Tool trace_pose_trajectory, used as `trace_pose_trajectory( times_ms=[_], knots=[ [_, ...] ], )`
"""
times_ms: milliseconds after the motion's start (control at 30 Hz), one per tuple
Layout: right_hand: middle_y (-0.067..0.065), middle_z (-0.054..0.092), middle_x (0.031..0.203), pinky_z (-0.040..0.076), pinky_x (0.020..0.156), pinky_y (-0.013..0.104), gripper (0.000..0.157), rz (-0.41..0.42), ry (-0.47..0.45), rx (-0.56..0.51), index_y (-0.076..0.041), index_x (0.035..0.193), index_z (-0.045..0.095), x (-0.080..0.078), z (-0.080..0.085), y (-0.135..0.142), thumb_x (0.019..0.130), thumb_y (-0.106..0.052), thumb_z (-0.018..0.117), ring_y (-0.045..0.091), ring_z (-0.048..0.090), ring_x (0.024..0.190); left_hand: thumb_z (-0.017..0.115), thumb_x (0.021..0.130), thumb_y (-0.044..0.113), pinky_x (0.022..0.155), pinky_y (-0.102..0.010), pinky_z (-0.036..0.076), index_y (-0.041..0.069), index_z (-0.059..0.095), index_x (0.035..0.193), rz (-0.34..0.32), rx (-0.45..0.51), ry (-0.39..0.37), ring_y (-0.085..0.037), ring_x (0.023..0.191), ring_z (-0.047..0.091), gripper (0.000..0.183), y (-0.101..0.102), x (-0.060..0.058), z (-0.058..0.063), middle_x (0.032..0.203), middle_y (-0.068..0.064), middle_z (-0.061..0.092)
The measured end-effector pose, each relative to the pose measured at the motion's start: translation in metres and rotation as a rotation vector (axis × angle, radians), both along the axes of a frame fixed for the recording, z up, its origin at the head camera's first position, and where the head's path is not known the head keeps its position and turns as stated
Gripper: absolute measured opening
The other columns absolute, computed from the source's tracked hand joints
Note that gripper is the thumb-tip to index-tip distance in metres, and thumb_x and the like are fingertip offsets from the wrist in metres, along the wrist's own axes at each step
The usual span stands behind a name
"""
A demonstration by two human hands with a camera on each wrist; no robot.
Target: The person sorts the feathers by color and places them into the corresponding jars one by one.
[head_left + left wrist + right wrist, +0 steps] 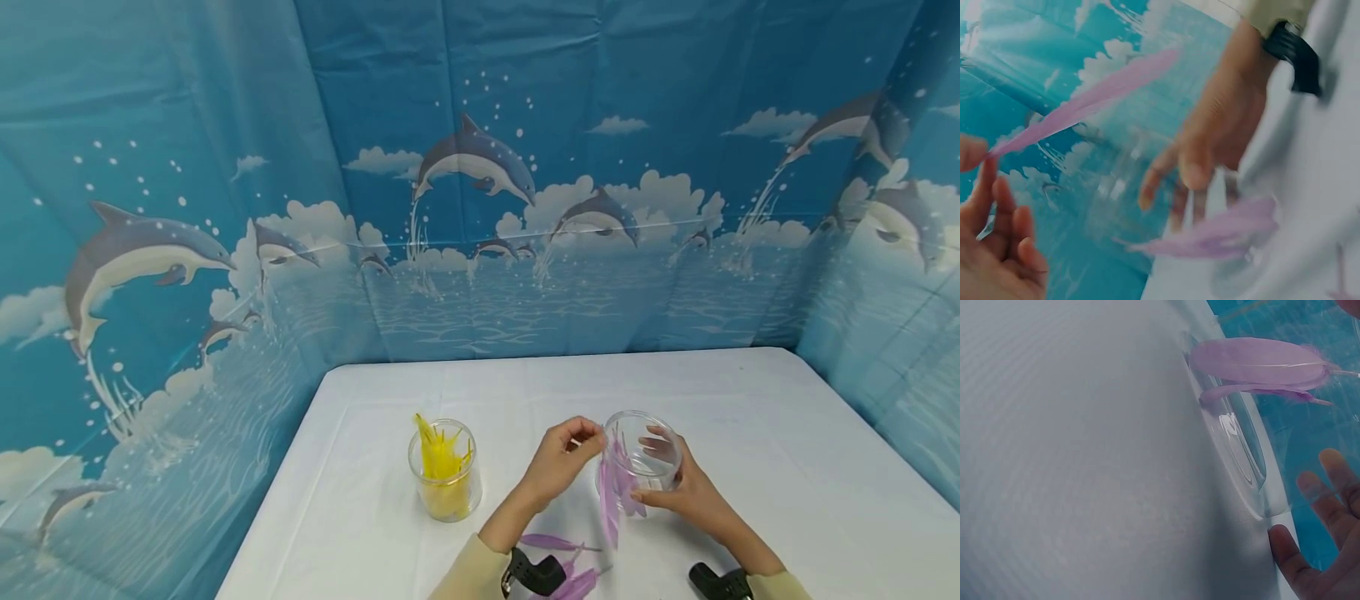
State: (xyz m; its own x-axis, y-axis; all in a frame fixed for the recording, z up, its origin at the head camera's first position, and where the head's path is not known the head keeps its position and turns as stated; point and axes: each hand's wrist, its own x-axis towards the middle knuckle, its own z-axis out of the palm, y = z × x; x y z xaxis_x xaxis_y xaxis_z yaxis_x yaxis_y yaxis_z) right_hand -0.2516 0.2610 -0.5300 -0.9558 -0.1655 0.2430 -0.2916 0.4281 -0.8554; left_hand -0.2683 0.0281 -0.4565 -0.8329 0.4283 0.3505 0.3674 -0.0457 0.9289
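Observation:
My left hand (562, 457) pinches a light purple feather (1085, 106) by the tip of its quill. That feather hangs down along the outer left side of a clear glass jar (654, 468), and its other fingers are loosely bent. Around the jar's right side, my right hand (693, 492) grips with the thumb in front and the fingers behind. Inside the jar stand a couple of purple feathers (1257, 360), leaning against the wall with quills up. In the left wrist view the jar is blurred.
Left of the hands stands a second glass jar (465, 498) full of yellow feathers (442, 457). Several loose purple feathers (551, 542) lie on the white table (360, 500) by my left wrist. A blue dolphin-print curtain (465, 308) hangs behind the table.

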Motion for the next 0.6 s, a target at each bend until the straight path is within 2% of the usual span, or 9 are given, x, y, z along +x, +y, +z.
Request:
trace_pose_trajectory(
  times_ms=[100, 200, 267, 333, 433, 600],
  knots=[
    [0.024, 0.040, 0.139, 0.037, 0.090, 0.066, 0.099, -0.003, -0.003, -0.003, -0.012, 0.146, 0.018, 0.000, 0.000, -0.001, 0.073, -0.016, 0.083, 0.045, 0.040, 0.122, 0.056, 0.095, 0.011, 0.071, -0.020, 0.042, -0.006, 0.061, 0.101, 0.120, 0.183, -0.055, -0.005, 0.082, 0.051, 0.018, 0.007, -0.004, 0.020, 0.087, 0.007, 0.057],
    [0.025, 0.040, 0.139, 0.036, 0.090, 0.067, 0.099, -0.001, -0.004, -0.004, -0.011, 0.146, 0.017, 0.000, 0.000, -0.001, 0.072, -0.016, 0.083, 0.045, 0.040, 0.122, 0.055, 0.095, 0.008, 0.071, -0.021, 0.041, -0.008, 0.059, 0.101, 0.250, 0.312, -0.026, -0.007, 0.083, 0.052, 0.018, 0.015, -0.006, 0.035, 0.086, 0.005, 0.057],
    [0.025, 0.039, 0.139, 0.036, 0.090, 0.067, 0.100, -0.001, -0.012, -0.004, -0.011, 0.147, 0.016, 0.001, 0.001, -0.001, 0.073, -0.016, 0.083, 0.045, 0.040, 0.122, 0.055, 0.095, 0.007, 0.069, -0.020, 0.040, -0.007, 0.059, 0.100, 0.327, 0.350, 0.036, -0.007, 0.083, 0.051, 0.016, 0.022, -0.010, 0.036, 0.086, 0.002, 0.057],
    [0.025, 0.038, 0.139, 0.035, 0.091, 0.067, 0.100, -0.009, -0.021, -0.001, -0.011, 0.147, 0.015, 0.001, 0.002, -0.001, 0.073, -0.016, 0.083, 0.045, 0.038, 0.123, 0.056, 0.095, 0.008, 0.067, -0.020, 0.039, -0.004, 0.060, 0.099, 0.382, 0.371, 0.096, -0.008, 0.082, 0.051, 0.013, 0.030, -0.015, 0.031, 0.086, -0.002, 0.058],
    [0.025, 0.036, 0.139, 0.035, 0.091, 0.067, 0.100, -0.022, -0.030, 0.007, -0.011, 0.147, 0.014, 0.001, 0.003, -0.001, 0.074, -0.016, 0.082, 0.044, 0.038, 0.123, 0.058, 0.095, 0.012, 0.066, -0.021, 0.039, 0.002, 0.061, 0.099, 0.405, 0.347, 0.137, -0.008, 0.083, 0.050, 0.012, 0.041, -0.024, 0.015, 0.091, -0.005, 0.060],
    [0.024, 0.037, 0.138, 0.038, 0.090, 0.064, 0.099, -0.013, -0.010, 0.005, -0.010, 0.147, 0.016, -0.001, 0.002, -0.002, 0.074, -0.015, 0.082, 0.044, 0.040, 0.122, 0.063, 0.092, 0.026, 0.070, -0.021, 0.037, 0.013, 0.066, 0.102, 0.356, 0.164, 0.095, -0.008, 0.089, 0.047, 0.016, 0.047, -0.023, -0.009, 0.100, 0.002, 0.058]
  ],
)
